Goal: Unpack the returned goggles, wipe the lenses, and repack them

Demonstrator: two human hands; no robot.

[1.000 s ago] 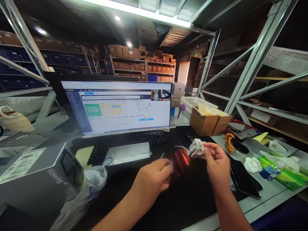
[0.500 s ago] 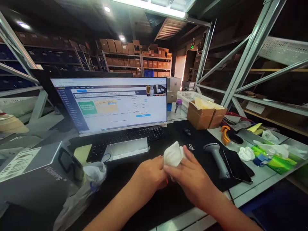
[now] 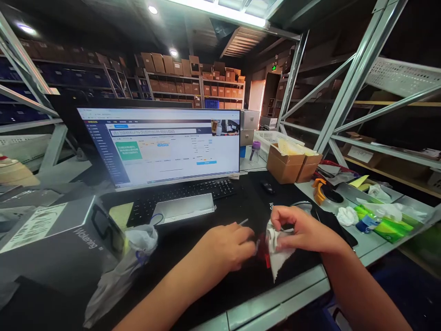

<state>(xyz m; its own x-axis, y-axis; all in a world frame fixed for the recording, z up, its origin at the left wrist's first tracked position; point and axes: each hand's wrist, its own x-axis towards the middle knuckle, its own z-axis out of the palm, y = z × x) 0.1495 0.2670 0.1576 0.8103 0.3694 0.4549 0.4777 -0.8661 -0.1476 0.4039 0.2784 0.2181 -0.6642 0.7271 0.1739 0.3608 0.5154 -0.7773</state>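
My left hand [image 3: 229, 248] is closed on one end of a pair of red-lensed glasses [image 3: 263, 248], low over the black desk mat [image 3: 220, 216]. A thin temple tip sticks out above its fingers. My right hand [image 3: 299, 230] pinches a white cloth [image 3: 277, 255] against the red lens, so most of the glasses are hidden under the cloth and my fingers. Both hands sit close together in front of the keyboard [image 3: 186, 197].
A monitor [image 3: 161, 145] stands behind the keyboard. A grey box [image 3: 51, 239] and a plastic bag [image 3: 131, 257] lie at left. Cardboard boxes [image 3: 292, 163], a black phone, crumpled tissue [image 3: 346, 215] and green packets [image 3: 389, 225] sit at right. Metal shelving surrounds the desk.
My right hand brought the cloth from the right onto the glasses, covering the red lens, then slid it rightward. The cloth now hangs open below my fingers.
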